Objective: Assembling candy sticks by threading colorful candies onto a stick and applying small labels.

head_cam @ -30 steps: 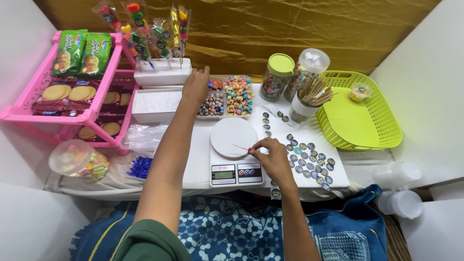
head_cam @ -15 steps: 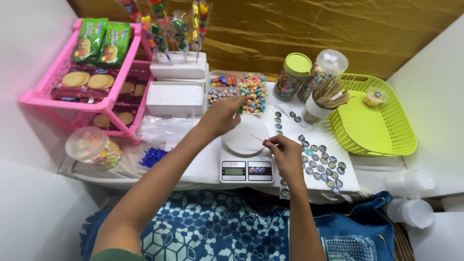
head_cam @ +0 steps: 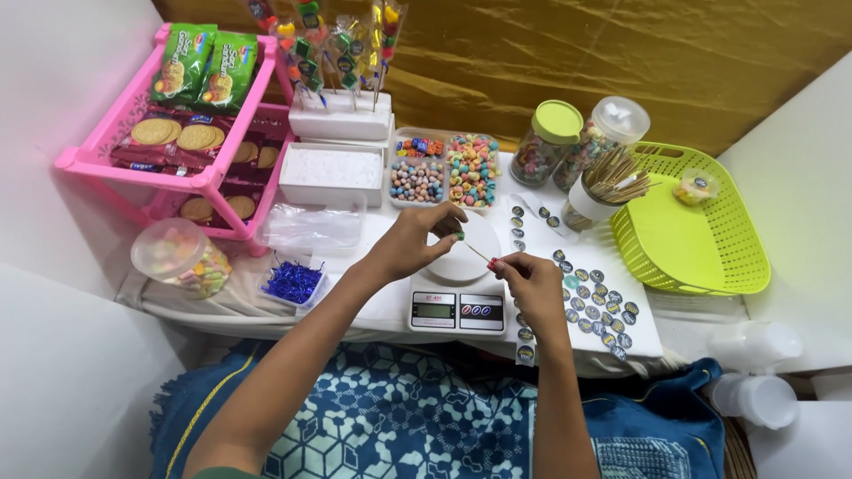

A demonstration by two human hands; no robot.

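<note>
From the head camera, your left hand [head_cam: 415, 241] pinched a small green candy [head_cam: 460, 236] at its fingertips, right at the tip of the thin wooden skewer [head_cam: 477, 254], which your right hand [head_cam: 531, 282] gripped between thumb and forefinger above the white digital scale [head_cam: 460, 302]; threading it well probably meant keeping the skewer level and pushing the candy straight along its line, not at an angle. Both forearms reached forward from the blue patterned cloth [head_cam: 399, 417] over the white surface [head_cam: 373, 310], your left wrist bent inward, your right hand's other fingers curled beside the round stickers [head_cam: 596, 302].
</note>
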